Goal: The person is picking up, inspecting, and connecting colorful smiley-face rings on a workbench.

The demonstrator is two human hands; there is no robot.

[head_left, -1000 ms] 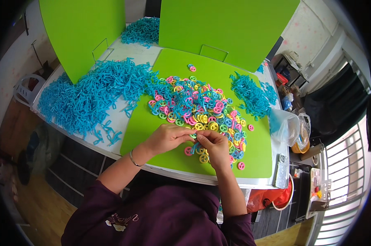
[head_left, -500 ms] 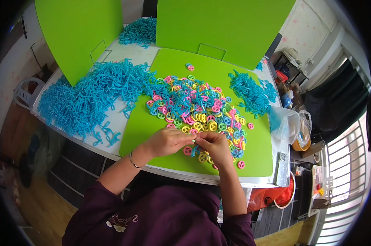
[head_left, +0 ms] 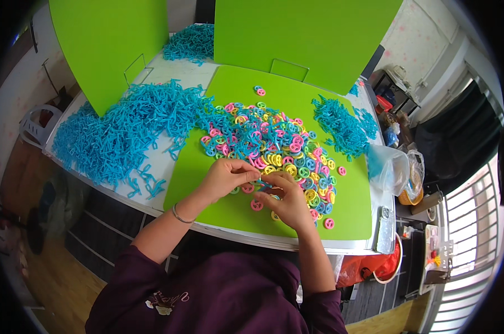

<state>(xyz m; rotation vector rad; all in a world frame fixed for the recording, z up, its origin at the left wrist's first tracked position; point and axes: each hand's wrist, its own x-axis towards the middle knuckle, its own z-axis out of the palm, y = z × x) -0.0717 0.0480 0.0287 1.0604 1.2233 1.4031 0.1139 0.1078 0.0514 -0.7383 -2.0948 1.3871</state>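
Observation:
My left hand (head_left: 229,179) is closed in a pinch over the near side of the pile. A small blue plastic piece (head_left: 266,185) shows at its fingertips, partly hidden. Close on its right is my right hand (head_left: 290,201), the thumb apart from the bent forefinger, around the free end of that piece. Beneath and beyond both hands spreads a heap of small spoked plastic wheels (head_left: 288,168) in pink, yellow, green and blue. Blue forked plastic pieces (head_left: 252,133) lie mixed over its far part.
A green mat (head_left: 190,192) covers the middle of the white table. Large blue piles (head_left: 118,133) lie at left, with a smaller pile (head_left: 341,125) at right. Green boards (head_left: 296,39) stand behind. A clear plastic bag (head_left: 386,170) and a phone (head_left: 384,229) are at the right edge.
My hands have drawn slightly apart; the left moved a little up and left. My right thumb has come away from the forefinger, and the blue piece now shows between the hands.

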